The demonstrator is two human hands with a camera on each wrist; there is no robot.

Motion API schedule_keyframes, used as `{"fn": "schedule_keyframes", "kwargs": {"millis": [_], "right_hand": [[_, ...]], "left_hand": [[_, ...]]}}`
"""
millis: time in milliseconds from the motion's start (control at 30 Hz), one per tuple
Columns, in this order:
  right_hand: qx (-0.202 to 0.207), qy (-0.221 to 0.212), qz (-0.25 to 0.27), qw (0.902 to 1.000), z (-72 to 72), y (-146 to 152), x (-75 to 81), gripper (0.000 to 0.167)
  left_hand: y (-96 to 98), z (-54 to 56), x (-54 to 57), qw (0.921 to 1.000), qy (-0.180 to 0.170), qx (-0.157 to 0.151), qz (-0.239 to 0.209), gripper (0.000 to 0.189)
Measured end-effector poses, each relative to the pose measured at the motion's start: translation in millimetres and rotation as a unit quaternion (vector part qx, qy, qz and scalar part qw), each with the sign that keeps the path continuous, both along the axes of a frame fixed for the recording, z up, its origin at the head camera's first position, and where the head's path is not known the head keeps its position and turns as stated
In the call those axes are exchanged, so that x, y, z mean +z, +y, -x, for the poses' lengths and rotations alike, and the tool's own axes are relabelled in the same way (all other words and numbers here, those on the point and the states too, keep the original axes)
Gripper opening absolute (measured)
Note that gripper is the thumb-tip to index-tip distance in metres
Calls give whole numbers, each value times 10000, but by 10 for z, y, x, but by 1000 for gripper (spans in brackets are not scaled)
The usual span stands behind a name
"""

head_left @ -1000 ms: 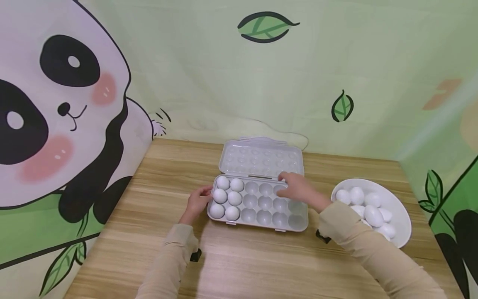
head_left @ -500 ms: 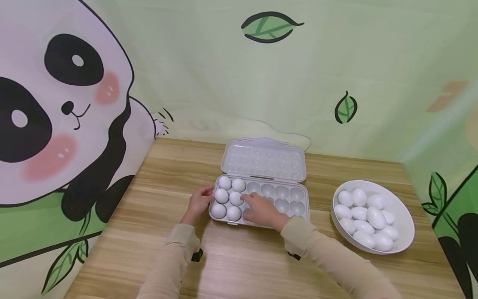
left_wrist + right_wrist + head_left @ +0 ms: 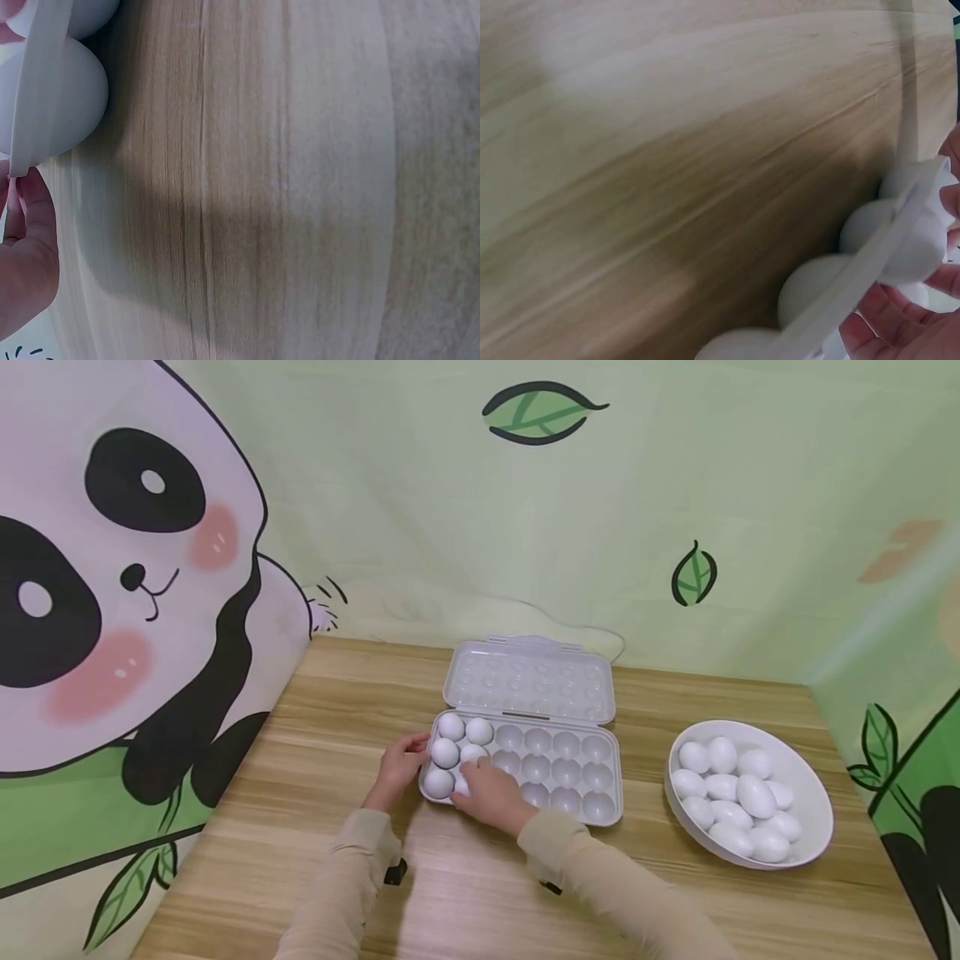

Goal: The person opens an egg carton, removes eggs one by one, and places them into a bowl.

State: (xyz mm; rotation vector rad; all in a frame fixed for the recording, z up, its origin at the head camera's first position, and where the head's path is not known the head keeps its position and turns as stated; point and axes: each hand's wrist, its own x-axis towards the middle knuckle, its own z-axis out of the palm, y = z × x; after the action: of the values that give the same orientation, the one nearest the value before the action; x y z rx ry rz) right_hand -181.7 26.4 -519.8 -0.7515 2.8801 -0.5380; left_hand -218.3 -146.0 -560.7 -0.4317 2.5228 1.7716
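Note:
A white plastic egg carton (image 3: pixel 566 772) lies open on the table, its lid tipped back behind it. White eggs (image 3: pixel 445 752) fill the two leftmost columns of cups; the cups further right hold none. My left hand (image 3: pixel 397 768) holds the carton's left end, and the left wrist view shows fingertips at its rim (image 3: pixel 37 97). Bent over the front egg of the second column (image 3: pixel 461 786) is my right hand (image 3: pixel 493 793), its thumb and fingers around that egg. The hand hides part of it. Fingers (image 3: pixel 889 315) appear beside the carton in the right wrist view.
To the right of the carton stands a white bowl (image 3: pixel 808 793) with several more white eggs (image 3: pixel 756 797). The wooden table (image 3: pixel 360 681) ends at a printed cloth backdrop (image 3: pixel 420 510) behind and at the sides.
My right hand has moved left across the carton, from the right-hand cups to the front egg of the second column. My left hand has stayed at the carton's left end.

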Motion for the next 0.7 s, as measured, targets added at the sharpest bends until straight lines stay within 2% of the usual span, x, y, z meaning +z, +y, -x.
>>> {"fn": "schedule_keyframes", "kwargs": {"millis": [133, 333, 500, 700], "right_hand": [[-233, 110, -124, 9996, 3, -79, -25, 32], [-600, 24, -322, 9977, 26, -130, -40, 32], [-730, -38, -360, 9967, 44, -150, -54, 32], [-753, -111, -172, 9970, 19, -145, -47, 31]], "left_hand": [[-6, 1, 5, 10000, 2, -10, 14, 34], [0, 4, 21, 10000, 54, -47, 53, 34], [-7, 10, 27, 10000, 2, -42, 52, 34], [-9, -2, 30, 10000, -24, -29, 46, 34]]}}
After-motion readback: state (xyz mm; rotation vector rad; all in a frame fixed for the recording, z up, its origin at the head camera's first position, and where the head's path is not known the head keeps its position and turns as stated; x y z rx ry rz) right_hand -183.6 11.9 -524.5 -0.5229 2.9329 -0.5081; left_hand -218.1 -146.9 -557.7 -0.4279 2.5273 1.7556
